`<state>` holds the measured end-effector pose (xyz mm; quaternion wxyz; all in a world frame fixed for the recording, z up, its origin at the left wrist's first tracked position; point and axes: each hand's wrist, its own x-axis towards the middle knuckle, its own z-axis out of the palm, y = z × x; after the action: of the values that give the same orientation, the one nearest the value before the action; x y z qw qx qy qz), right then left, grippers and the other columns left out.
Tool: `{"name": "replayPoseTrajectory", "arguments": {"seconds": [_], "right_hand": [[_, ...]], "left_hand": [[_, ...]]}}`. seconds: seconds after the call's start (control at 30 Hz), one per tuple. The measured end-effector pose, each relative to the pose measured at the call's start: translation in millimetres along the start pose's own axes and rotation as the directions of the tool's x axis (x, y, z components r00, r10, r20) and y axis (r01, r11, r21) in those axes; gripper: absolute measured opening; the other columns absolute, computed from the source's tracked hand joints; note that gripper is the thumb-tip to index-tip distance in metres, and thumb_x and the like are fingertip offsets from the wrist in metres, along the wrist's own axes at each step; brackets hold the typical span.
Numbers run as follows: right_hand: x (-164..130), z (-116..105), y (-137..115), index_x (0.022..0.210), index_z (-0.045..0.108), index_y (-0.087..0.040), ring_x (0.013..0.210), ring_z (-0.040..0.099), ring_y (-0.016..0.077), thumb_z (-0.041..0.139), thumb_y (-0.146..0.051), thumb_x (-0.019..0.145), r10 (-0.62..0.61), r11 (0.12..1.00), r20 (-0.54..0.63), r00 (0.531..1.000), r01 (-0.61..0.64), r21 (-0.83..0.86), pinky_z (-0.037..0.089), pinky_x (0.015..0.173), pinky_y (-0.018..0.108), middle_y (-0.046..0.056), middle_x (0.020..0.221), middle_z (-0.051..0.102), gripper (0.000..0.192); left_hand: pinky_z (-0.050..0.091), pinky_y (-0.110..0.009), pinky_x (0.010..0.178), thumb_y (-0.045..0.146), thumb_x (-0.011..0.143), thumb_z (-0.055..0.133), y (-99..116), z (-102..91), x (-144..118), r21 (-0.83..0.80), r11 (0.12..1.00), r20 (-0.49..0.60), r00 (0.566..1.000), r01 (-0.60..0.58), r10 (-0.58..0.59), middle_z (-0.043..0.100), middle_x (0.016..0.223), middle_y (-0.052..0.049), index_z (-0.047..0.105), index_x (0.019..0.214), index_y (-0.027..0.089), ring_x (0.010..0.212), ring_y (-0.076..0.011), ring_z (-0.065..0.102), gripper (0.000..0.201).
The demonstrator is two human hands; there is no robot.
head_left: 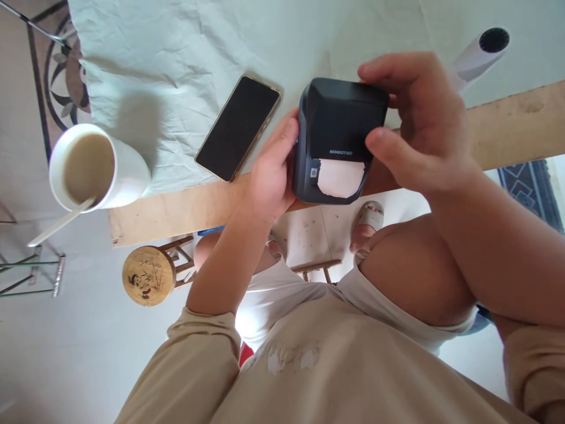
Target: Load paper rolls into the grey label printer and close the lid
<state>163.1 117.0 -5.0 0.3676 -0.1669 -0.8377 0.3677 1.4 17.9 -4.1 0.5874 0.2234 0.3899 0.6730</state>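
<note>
A: The right hand [419, 123] clamped the printer [338, 141] from the top and side, and the left hand [271, 171] cupped its other side, above the counter [176, 209] edge.

B: Wise to have kept both grips firm, thumb clear of the paper [341, 178]?

A: I'd judge so. The phone [238, 126] lay just left, the cup [99, 168] farther off at the edge, a white tube [481, 53] right; open room lay beyond.
</note>
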Motion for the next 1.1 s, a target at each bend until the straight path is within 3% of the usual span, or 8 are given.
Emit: {"name": "replayPoseTrajectory", "arguments": {"seconds": [0.13,0.3,0.53,0.67,0.73,0.87,1.0,1.1], "right_hand": [[2,-6,-2,0.137,0.048,-0.029,0.135,0.045,0.023,0.068,-0.038,0.079,-0.063,0.996,0.139,0.988,0.071,-0.051,0.045,0.113,0.042,0.008,0.138,0.048,0.061],[2,-10,-8,0.137,0.051,-0.03,0.133,0.047,0.0238,0.067,-0.038,0.079,-0.085,0.987,0.119,0.989,0.1,-0.125,0.047,0.111,0.042,0.008,0.136,0.049,0.06],[-4,-13,-7,0.116,0.065,-0.031,0.073,0.056,0.0084,0.058,-0.043,0.088,-0.137,0.931,-0.247,0.959,0.039,-0.363,0.047,0.065,0.028,0.001,0.103,0.062,0.032],[-7,-14,-12,0.107,0.07,-0.026,0.083,0.063,0.013,0.052,-0.044,0.093,0.035,0.946,-0.421,0.906,-0.166,-0.278,0.053,0.078,0.033,0.003,0.101,0.064,0.029],[-5,-13,-18,0.107,0.068,-0.029,0.093,0.065,0.0153,0.051,-0.043,0.094,0.066,0.942,-0.377,0.924,-0.182,-0.283,0.055,0.086,0.035,0.001,0.102,0.065,0.026],[1,-10,-28,0.102,0.069,-0.026,0.076,0.06,0.013,0.055,-0.037,0.09,0.073,0.856,-0.103,0.992,-0.116,-0.504,0.049,0.072,0.033,0.001,0.092,0.068,0.022],[4,-9,-29,0.11,0.067,-0.027,0.081,0.058,0.0139,0.057,-0.042,0.087,0.148,0.784,0.119,0.982,-0.043,-0.619,0.039,0.064,0.029,0.002,0.102,0.067,0.029],[3,-11,-26,0.11,0.065,-0.028,0.064,0.048,0.011,0.058,-0.048,0.085,0.214,0.759,0.155,0.964,-0.064,-0.648,0.03,0.057,0.027,0.002,0.076,0.063,0.032]], "left_hand": [[0.051,-0.029,0.104,0.038,0.095,0.047,3,-0.9,0,0.073,0.997,-0.064,0.997,0.038,-0.033,0.068,0.094,0.0,0.066,0.1,0.022,0.12,-0.0188,0.062,0.025],[0.052,-0.027,0.104,0.035,0.092,0.053,6,2.1,0,0.039,0.999,-0.045,0.999,0.011,-0.01,0.069,0.098,0.0,0.065,0.102,0.021,0.118,-0.019,0.062,0.021],[0.057,-0.031,0.069,0.038,0.089,0.058,7,2.2,2,0.047,0.988,0.056,0.987,0.149,-0.152,0.063,0.081,-0.001,0.056,0.1,0.02,0.075,-0.0171,0.068,0.021],[0.057,-0.03,0.072,0.031,0.089,0.057,12,3.3,-1,0.103,0.977,0.101,0.976,0.184,-0.195,0.068,0.089,-0.003,0.055,0.104,0.021,0.086,-0.0202,0.07,0.018],[0.058,-0.031,0.08,0.033,0.091,0.054,15,5.9,-4,0.15,0.972,0.081,0.977,0.182,-0.196,0.07,0.098,-0.003,0.058,0.106,0.022,0.099,-0.0223,0.07,0.018],[0.058,-0.033,0.087,0.032,0.09,0.056,19,10.6,-9,0.187,0.967,0.059,0.98,0.175,-0.189,0.071,0.108,-0.003,0.063,0.113,0.025,0.107,-0.0243,0.068,0.024],[0.056,-0.029,0.077,0.029,0.09,0.057,20,13.1,-10,0.197,0.961,0.053,0.976,0.196,-0.21,0.071,0.104,-0.003,0.064,0.114,0.022,0.094,-0.0206,0.07,0.026],[0.052,-0.025,0.068,0.032,0.091,0.057,17,12.9,-10,0.198,0.968,0.041,0.985,0.157,-0.168,0.069,0.092,-0.003,0.066,0.109,0.021,0.082,-0.0163,0.068,0.023]]}}
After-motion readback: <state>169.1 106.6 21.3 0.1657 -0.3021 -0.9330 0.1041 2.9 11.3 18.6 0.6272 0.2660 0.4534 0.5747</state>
